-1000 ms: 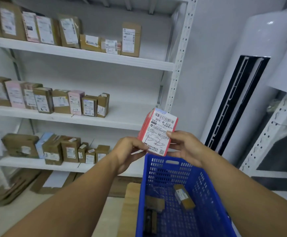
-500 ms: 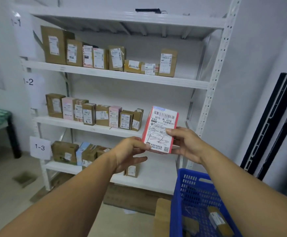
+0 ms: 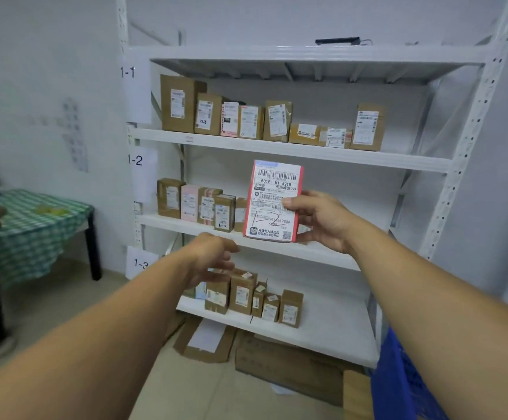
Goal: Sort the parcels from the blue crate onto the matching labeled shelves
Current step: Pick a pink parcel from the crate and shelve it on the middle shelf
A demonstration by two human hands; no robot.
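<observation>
Parcel (image 3: 274,201): red-edged, white shipping label facing the camera, held upright in the air in front of the middle shelf (image 3: 173,221) of the white rack (image 3: 465,165). Pen strokes cross the lower label. Its bottom edge overlaps the shelf's front lip in view; cannot tell if they touch.

Right hand (image 3: 322,221): grasping the parcel by its right side, thumb on the label face, fingers wrapped behind.

Left hand (image 3: 213,259): released, fingers loosely spread, holding nothing. Below and left of the parcel, apart from it. Blurred.

Crate (image 3: 398,386): blue, only a corner in view at lower right, beside the right forearm. Contents not visible.

Paper tags on the rack's left post: 1-1 (image 3: 128,72) at the top shelf (image 3: 277,150), 1-2 (image 3: 135,160) at the middle, 1-3 (image 3: 141,263) at the bottom shelf (image 3: 322,334). Each shelf carries a row of labelled boxes: top (image 3: 183,104), middle (image 3: 170,198), bottom (image 3: 242,294). All rows sit toward the left.

Flattened cardboard (image 3: 207,341) lies on the floor under the rack.

Bench (image 3: 40,225) with a green checked cloth stands at far left.
</observation>
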